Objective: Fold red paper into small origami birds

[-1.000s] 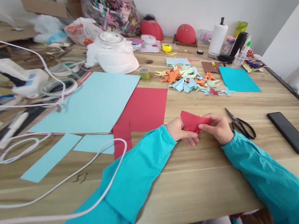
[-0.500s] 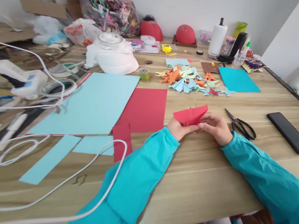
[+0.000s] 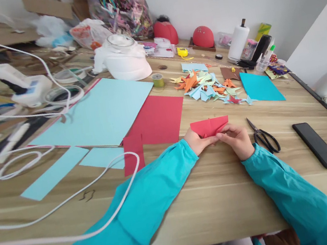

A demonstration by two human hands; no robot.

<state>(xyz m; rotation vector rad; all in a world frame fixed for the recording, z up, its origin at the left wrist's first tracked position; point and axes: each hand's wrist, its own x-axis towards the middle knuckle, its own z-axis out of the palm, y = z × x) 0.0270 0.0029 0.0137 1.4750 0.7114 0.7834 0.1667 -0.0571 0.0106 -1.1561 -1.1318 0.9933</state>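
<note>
Between my two hands is a folded piece of red paper [image 3: 210, 126], its long straight edge on the far side and its folds coming together near my thumbs. My left hand [image 3: 197, 140] pinches it at the left and lower side. On the right, my right hand [image 3: 235, 138] is closed on its lower right part, thumb toward the left thumb. Some fingers are hidden behind the paper. Black-handled scissors [image 3: 265, 138] lie just right of my right hand. A pile of folded paper pieces [image 3: 204, 85] in orange, blue, green and yellow lies beyond the hands.
Left of me lie a light blue sheet [image 3: 95, 113], a red sheet [image 3: 159, 119] and cut strips [image 3: 55, 173]. A white cable [image 3: 105, 221] crosses above my left sleeve. A phone [image 3: 318, 146] lies at right; a teal sheet [image 3: 261, 87] is farther back.
Almost nothing differs. Both hands still hold the red paper in the same place; its near folds sit slightly flatter between the thumbs.
</note>
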